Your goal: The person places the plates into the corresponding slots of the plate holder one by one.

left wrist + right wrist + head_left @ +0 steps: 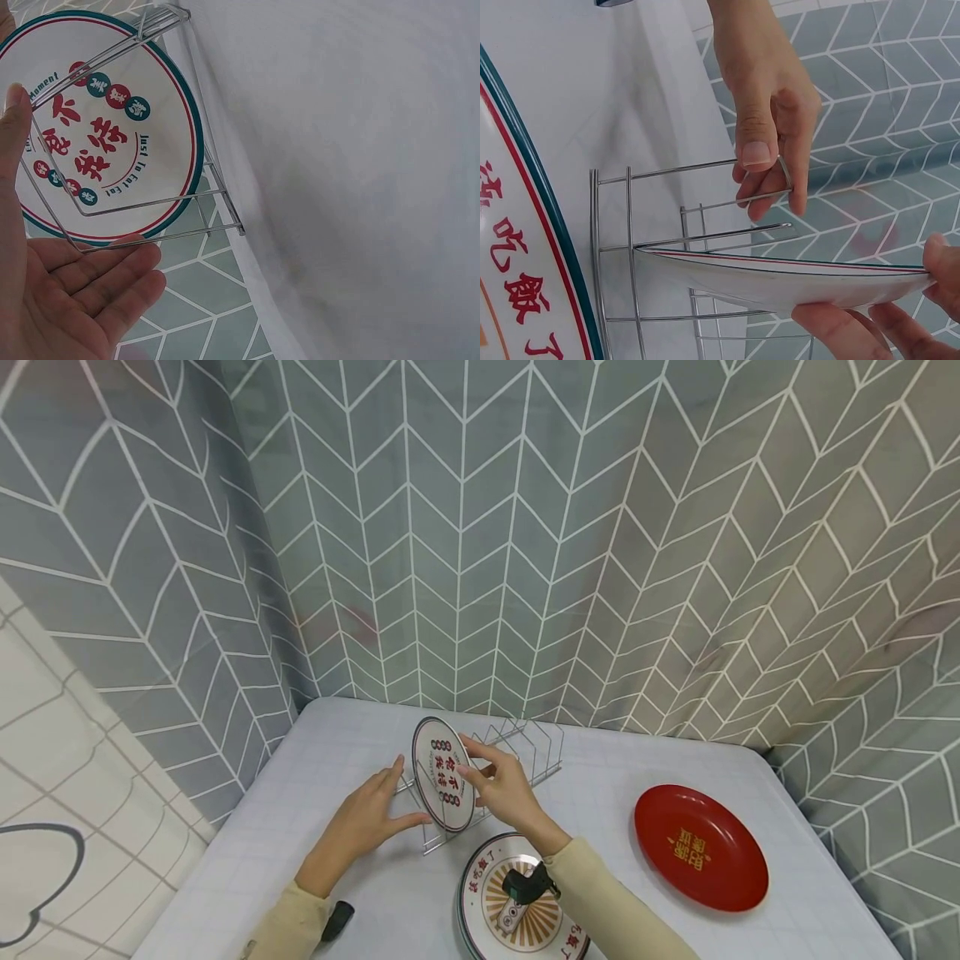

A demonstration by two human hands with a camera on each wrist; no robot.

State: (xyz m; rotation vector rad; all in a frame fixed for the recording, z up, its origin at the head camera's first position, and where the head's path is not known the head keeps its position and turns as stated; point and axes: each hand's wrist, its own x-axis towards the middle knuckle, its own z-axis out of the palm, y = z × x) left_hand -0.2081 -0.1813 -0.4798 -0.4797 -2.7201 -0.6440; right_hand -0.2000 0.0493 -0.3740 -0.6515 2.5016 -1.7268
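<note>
A white plate (444, 774) with red lettering and a dark rim stands on edge among the wires of a metal dish rack (551, 768). My right hand (504, 783) pinches its right edge, thumb on the lettered face and fingers behind; the right wrist view shows the plate (795, 279) edge-on, its lower end down between the wires. At the rack's left end is my left hand (366, 821), thumb and fingers spread. In the left wrist view its thumb (15, 120) tip lies right at one wire corner, and the relaxed fingers (112, 281) lie by another.
In front of the rack lies a stack of larger plates (480, 893), the top one with a sunburst pattern, partly hidden by my right forearm. An oval red plate (701, 847) with gold characters lies to the right on the white table (592, 810). A patterned curtain (465, 568) hangs behind.
</note>
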